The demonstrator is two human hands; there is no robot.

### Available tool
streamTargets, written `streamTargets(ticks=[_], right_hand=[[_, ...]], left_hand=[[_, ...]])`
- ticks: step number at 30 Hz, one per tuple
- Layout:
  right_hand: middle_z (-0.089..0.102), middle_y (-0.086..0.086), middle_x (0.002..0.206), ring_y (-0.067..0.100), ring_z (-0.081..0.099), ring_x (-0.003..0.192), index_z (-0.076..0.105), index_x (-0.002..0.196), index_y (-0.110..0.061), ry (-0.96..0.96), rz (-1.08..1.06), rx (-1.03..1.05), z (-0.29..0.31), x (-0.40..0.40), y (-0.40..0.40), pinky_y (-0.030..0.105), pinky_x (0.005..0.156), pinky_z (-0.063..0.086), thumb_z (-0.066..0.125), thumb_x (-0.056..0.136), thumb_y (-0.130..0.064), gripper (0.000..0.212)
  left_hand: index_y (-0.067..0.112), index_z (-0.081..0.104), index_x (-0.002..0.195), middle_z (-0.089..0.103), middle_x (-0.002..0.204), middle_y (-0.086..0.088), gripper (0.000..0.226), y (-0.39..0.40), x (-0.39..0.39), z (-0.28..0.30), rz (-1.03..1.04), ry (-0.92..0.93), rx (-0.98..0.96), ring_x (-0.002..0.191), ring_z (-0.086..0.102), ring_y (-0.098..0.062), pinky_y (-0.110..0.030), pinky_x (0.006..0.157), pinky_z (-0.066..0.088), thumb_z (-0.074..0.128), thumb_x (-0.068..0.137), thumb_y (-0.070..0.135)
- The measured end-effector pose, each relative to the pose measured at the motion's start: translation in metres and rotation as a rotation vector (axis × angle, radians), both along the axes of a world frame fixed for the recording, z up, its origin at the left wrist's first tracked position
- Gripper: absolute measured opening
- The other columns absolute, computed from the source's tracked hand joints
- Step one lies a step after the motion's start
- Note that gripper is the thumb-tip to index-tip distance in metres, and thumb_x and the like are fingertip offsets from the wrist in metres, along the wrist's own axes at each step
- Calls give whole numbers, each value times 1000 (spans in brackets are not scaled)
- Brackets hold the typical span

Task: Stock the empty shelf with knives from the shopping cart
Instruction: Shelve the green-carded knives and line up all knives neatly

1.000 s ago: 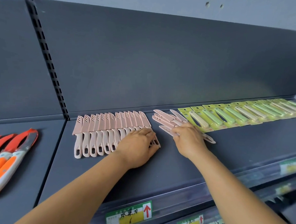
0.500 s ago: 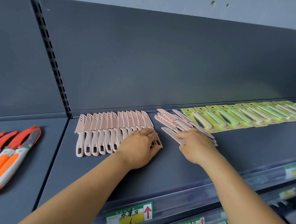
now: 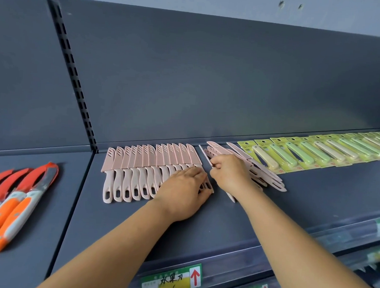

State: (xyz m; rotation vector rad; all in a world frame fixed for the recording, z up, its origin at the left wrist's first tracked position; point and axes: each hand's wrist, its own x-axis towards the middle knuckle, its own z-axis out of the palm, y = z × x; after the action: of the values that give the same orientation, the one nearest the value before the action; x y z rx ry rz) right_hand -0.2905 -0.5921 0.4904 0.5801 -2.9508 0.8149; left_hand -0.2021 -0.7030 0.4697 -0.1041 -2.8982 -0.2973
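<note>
A neat row of pink sheathed knives (image 3: 138, 165) lies on the dark grey shelf (image 3: 202, 224), handles toward me. My left hand (image 3: 182, 192) rests flat on the right end of that row, fingers straight. My right hand (image 3: 229, 173) pinches one pink knife (image 3: 205, 154), tilted on edge just right of the row, its handle tip poking out below the hand. A loose pile of pink knives (image 3: 263, 172) lies behind and to the right of my right hand.
Carded green and cream knives (image 3: 313, 151) run in an overlapping row to the far right. Orange-handled knives (image 3: 14, 202) lie on the neighbouring shelf at the left. Price labels (image 3: 171, 280) line the shelf's front rail. A slotted upright (image 3: 73, 74) divides the back panels.
My right hand has lifted one pink knife out of the loose pile and carried it left, toward the end of the row. My left hand has stayed on the row.
</note>
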Motion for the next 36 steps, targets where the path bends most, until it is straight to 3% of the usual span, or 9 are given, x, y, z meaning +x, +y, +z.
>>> streamTargets(ticks=[4, 8, 12, 15, 18, 30, 33, 36], right_hand=[[63, 11, 75, 31, 52, 76, 64, 73, -6, -19, 17, -43, 0, -6, -17, 32, 73, 49, 56, 79, -9, 11], [61, 9, 74, 31, 54, 78, 64, 68, -8, -31, 43, -22, 0, -11, -24, 31, 70, 47, 57, 84, -16, 19], [46, -5, 69, 21, 43, 76, 59, 68, -10, -10, 75, -20, -1, -11, -18, 28, 65, 37, 55, 88, -18, 21], [64, 10, 89, 32, 56, 89, 67, 87, -4, 18, 98, 21, -4, -8, -13, 35, 75, 47, 51, 90, -18, 21], [65, 13, 108, 32, 57, 103, 68, 103, -3, 28, 105, 35, -5, -6, -13, 37, 85, 47, 48, 92, -18, 27], [60, 9, 108, 32, 53, 104, 66, 99, -7, 71, 104, 33, -5, -7, -7, 34, 85, 45, 46, 92, -15, 23], [54, 4, 130, 28, 46, 120, 60, 126, -21, 165, 79, 130, -3, -10, 16, 30, 100, 38, 44, 95, -18, 35], [51, 0, 133, 26, 40, 122, 60, 120, -22, 185, 64, 312, -6, -16, 36, 33, 104, 35, 40, 96, -23, 31]], left_hand=[[18, 47, 134, 47, 137, 4, 45, -1, -2, -3, -9, 0, 12, 125, 43, -18, -26, 104, 29, 42, 96, 42], [20, 44, 139, 44, 142, 3, 47, -2, -1, -3, -21, -2, 24, 129, 40, -19, -28, 108, 27, 42, 96, 40], [20, 43, 139, 44, 142, 3, 47, -1, -1, -2, -18, 3, 20, 128, 40, -19, -27, 107, 25, 41, 96, 39], [19, 45, 138, 44, 142, 3, 46, -1, -2, -1, -17, 12, 12, 128, 41, -18, -27, 107, 26, 42, 96, 40], [18, 47, 136, 45, 140, 3, 45, 0, -1, -1, -11, 18, 12, 126, 42, -18, -26, 105, 27, 42, 96, 39], [16, 48, 133, 46, 139, 2, 44, -1, 2, 3, 18, 6, 22, 127, 42, -19, -26, 106, 27, 43, 96, 39], [17, 37, 143, 33, 151, 1, 54, 0, 2, 4, 23, -13, -2, 139, 30, -18, -26, 112, 19, 41, 97, 44], [19, 28, 148, 25, 156, 1, 59, 3, -1, 7, -3, -52, -44, 144, 20, -18, -27, 115, 12, 38, 98, 47]])
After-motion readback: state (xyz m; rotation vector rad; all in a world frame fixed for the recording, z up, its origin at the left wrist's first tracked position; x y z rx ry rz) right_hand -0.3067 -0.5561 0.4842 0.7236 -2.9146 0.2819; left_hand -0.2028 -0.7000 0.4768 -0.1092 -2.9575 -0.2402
